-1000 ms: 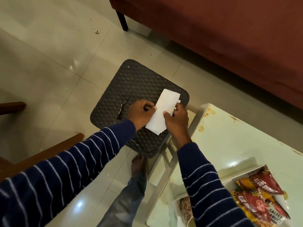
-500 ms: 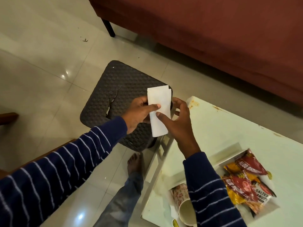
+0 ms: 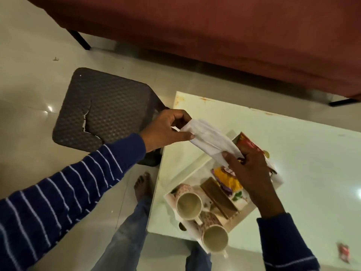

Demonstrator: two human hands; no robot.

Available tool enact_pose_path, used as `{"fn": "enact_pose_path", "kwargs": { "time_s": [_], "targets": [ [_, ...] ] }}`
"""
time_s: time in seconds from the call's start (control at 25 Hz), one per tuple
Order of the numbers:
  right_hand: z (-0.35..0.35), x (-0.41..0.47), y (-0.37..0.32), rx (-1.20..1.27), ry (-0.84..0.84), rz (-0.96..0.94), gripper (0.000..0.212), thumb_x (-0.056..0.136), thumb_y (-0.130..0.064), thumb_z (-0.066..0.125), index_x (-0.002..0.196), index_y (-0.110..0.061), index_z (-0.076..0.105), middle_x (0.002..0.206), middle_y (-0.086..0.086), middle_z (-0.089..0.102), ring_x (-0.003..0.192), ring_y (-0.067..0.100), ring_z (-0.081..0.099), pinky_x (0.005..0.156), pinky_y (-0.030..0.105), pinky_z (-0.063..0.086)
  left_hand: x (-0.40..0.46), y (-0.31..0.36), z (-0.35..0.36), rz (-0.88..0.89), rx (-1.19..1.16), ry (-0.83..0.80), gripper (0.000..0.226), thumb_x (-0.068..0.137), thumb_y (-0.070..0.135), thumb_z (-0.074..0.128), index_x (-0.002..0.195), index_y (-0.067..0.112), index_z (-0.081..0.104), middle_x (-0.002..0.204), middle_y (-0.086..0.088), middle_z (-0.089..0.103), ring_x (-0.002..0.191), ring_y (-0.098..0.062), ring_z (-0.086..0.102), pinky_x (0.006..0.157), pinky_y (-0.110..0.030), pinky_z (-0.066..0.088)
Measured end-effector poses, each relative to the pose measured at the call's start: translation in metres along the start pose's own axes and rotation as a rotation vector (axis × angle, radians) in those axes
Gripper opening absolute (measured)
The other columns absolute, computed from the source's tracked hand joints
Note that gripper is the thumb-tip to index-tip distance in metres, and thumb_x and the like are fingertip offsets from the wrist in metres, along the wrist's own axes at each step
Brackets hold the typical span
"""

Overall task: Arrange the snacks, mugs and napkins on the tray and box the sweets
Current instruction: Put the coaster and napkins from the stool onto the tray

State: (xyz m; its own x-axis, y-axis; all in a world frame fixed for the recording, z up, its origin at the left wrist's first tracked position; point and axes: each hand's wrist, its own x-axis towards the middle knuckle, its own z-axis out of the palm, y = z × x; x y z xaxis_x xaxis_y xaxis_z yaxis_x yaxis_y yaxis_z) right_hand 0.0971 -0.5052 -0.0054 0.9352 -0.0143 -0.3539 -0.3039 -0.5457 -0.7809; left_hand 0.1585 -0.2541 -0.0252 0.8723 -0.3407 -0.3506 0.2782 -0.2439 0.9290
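Now I have the folded napkin [image 3: 210,140] pinched at each end, left hand [image 3: 166,130] and right hand [image 3: 248,171], above the tray [image 3: 197,171]. Limp, light paper; I'd keep to the ends.

White folded napkin [image 3: 210,140] above tray [image 3: 197,173], two empty mugs [image 3: 189,205], snack packets [image 3: 228,179]
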Motion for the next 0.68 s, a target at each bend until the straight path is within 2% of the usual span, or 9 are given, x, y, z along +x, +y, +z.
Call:
{"fn": "enact_pose_path", "kwargs": {
  "time_s": [0.08,0.16,0.24,0.32,0.4,0.48,0.56,0.68],
  "targets": [
    [-0.019,-0.024,0.019,-0.107,0.062,0.01,0.009,0.091,-0.016,0.067,0.095,-0.024,0.067,0.078,-0.018,0.062,0.076,-0.002,0.061,0.063,0.002,0.039,-0.002,0.005,0.026,0.078,0.201,-0.104,0.022,0.079,0.012,0.079,0.09,0.024,0.065,0.089,0.006,0.069,0.078,-0.004,0.063,0.063,-0.019,0.054],
    [-0.033,-0.051,0.04,-0.147,0.127,0.007,0.012,0.088,-0.013,0.07,0.099,-0.018,0.07,0.083,-0.02,0.061,0.078,-0.008,0.06,0.064,-0.002,0.04,-0.005,0.004,0.055,0.128,0.331,-0.189,0.022,0.078,0.014,0.077,0.092,0.027,0.065,0.088,0.013,0.067,0.079,-0.002,0.061,0.062,-0.012,0.048],
    [-0.039,-0.077,0.061,-0.178,0.175,0.048,0.016,0.084,-0.014,0.075,0.1,-0.016,0.073,0.084,-0.019,0.061,0.073,-0.012,0.056,0.059,0.002,0.042,-0.007,-0.001,0.081,0.18,0.448,-0.265,0.02,0.078,0.015,0.077,0.093,0.024,0.067,0.085,0.015,0.066,0.081,-0.001,0.059,0.064,-0.005,0.042],
    [-0.035,-0.102,0.081,-0.204,0.19,0.092,0.019,0.081,-0.014,0.079,0.098,-0.02,0.075,0.086,-0.019,0.061,0.075,-0.007,0.056,0.065,0.006,0.039,-0.009,-0.009,0.1,0.214,0.568,-0.342,0.019,0.076,0.013,0.077,0.09,0.023,0.07,0.081,0.02,0.061,0.079,0.001,0.056,0.067,-0.001,0.036],
    [-0.023,-0.126,0.101,-0.223,0.197,0.114,0.024,0.078,-0.009,0.079,0.098,-0.022,0.075,0.09,-0.014,0.066,0.083,0.007,0.063,0.073,0.014,0.041,-0.012,-0.018,0.112,0.216,0.689,-0.4,0.02,0.075,0.012,0.077,0.088,0.026,0.072,0.081,0.02,0.058,0.077,0.0,0.049,0.073,-0.006,0.034],
    [-0.007,-0.147,0.119,-0.223,0.204,0.116,0.028,0.078,-0.005,0.078,0.1,-0.022,0.075,0.1,-0.004,0.071,0.094,0.019,0.065,0.081,0.023,0.044,-0.016,-0.028,0.123,0.192,0.788,-0.427,0.017,0.077,0.014,0.076,0.087,0.027,0.072,0.083,0.018,0.058,0.081,-0.002,0.044,0.078,-0.02,0.039],
    [0.008,-0.161,0.133,-0.213,0.204,0.12,0.027,0.082,-0.007,0.075,0.104,-0.022,0.075,0.109,-0.001,0.071,0.103,0.02,0.064,0.086,0.026,0.046,-0.02,-0.037,0.132,0.166,0.865,-0.44,0.017,0.077,0.013,0.075,0.086,0.027,0.073,0.085,0.017,0.06,0.083,-0.003,0.044,0.077,-0.025,0.043],
    [0.02,-0.169,0.148,-0.255,0.226,0.127,0.027,0.085,-0.009,0.072,0.108,-0.022,0.074,0.112,-0.002,0.068,0.106,0.018,0.061,0.086,0.023,0.045,-0.024,-0.051,0.139,0.145,0.946,-0.468,0.016,0.081,0.017,0.073,0.092,0.028,0.074,0.095,0.013,0.067,0.091,-0.009,0.053,0.073,-0.021,0.037]
  ]
}}
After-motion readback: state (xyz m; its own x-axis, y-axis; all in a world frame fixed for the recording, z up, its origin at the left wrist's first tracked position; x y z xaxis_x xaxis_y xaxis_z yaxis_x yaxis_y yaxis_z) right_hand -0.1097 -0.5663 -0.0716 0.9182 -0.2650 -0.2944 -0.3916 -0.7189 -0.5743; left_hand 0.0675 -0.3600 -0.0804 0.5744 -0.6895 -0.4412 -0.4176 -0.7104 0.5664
